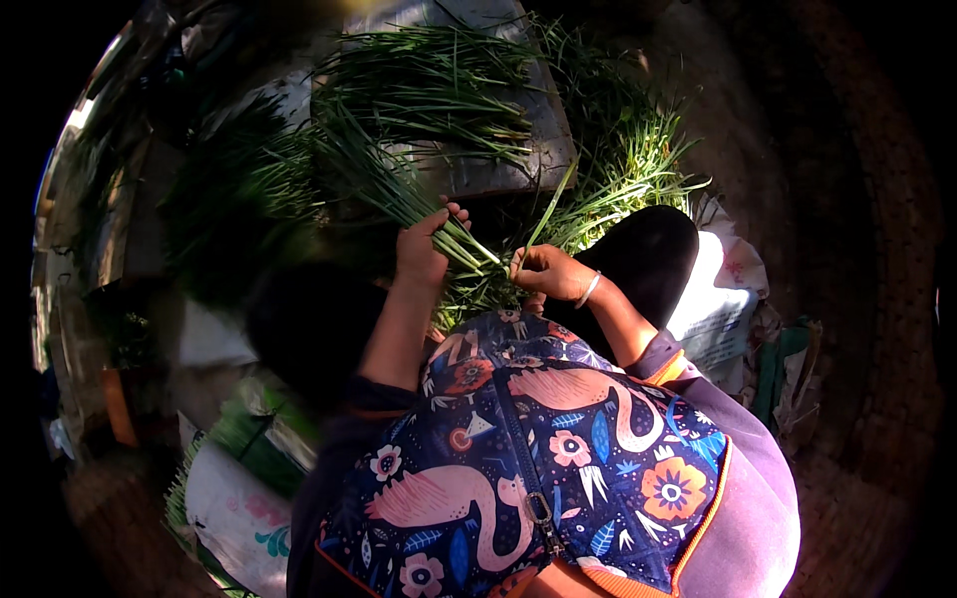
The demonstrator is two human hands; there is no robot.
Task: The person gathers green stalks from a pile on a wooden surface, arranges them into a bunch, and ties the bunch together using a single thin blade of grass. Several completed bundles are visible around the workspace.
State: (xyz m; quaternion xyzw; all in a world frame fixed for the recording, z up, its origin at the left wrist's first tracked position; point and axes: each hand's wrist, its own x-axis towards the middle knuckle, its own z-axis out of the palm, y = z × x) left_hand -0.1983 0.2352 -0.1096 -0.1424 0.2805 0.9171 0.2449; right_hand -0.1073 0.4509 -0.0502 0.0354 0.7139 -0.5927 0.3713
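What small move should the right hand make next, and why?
Probably the right hand should draw its yellowish-green blade clear of the bunch: it pinches that blade, angled away from the bunch, while the left hand grips the bunch near one end.

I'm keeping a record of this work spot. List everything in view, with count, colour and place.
Bunch of long thin stalks: one, green with pale ends, in the left hand
Long narrow leaf blade: one, yellow-green, at the right hand
Flat-topped board: one, grey, top centre
Layered long stalks: too many to count, green, on the board
Loose leafy heap: one, green, right of the board
Blurred leafy heap: one, dark green, left
Sack-like sheet: one, white, right
Flower-printed sack: one, white, lower left
Flamingo-print garment: one, navy, on the torso
Ring-shaped bracelet: one, white, right wrist
Legs: two, dark-clothed, left and right
Hands: two, bare, centre
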